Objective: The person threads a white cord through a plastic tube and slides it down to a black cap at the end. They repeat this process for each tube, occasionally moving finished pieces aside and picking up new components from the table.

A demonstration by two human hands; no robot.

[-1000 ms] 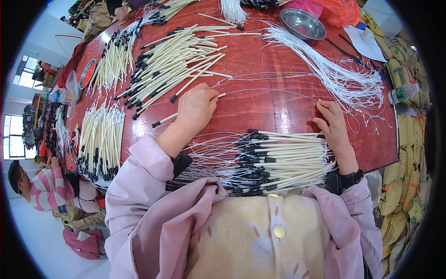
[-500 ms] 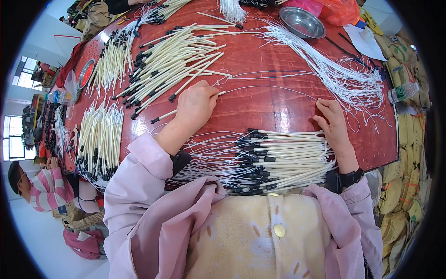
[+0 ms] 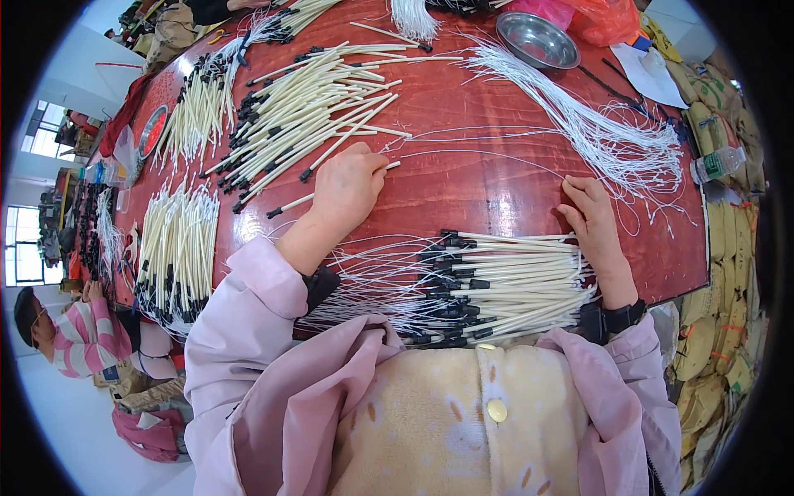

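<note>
My left hand [image 3: 351, 186] is closed around a thin cream tube [image 3: 298, 206] with a black end piece. Its bare end pokes out past my fingertips. A thin white cord [image 3: 496, 156] bows from beside that end to my right hand [image 3: 589, 217], whose thumb and fingers pinch it. Beyond my left hand lies a loose pile of similar cream tubes [image 3: 310, 99]. Just in front of my body, a stack of tubes [image 3: 517, 277] has white cords trailing left from its black ends. A bundle of white cords [image 3: 579, 116] fans out beyond my right hand.
A steel bowl [image 3: 539, 40] and an orange plastic bag [image 3: 604, 21] sit at the far right of the red table [image 3: 447, 198]. More tubes [image 3: 178, 248] stand bunched at the left. A plastic bottle [image 3: 718, 164] is by the right edge. Another person [image 3: 78, 331] sits at the left.
The cord's end by my left hand has shifted slightly up and away from the tube's end. Both hands stay nearly in place.
</note>
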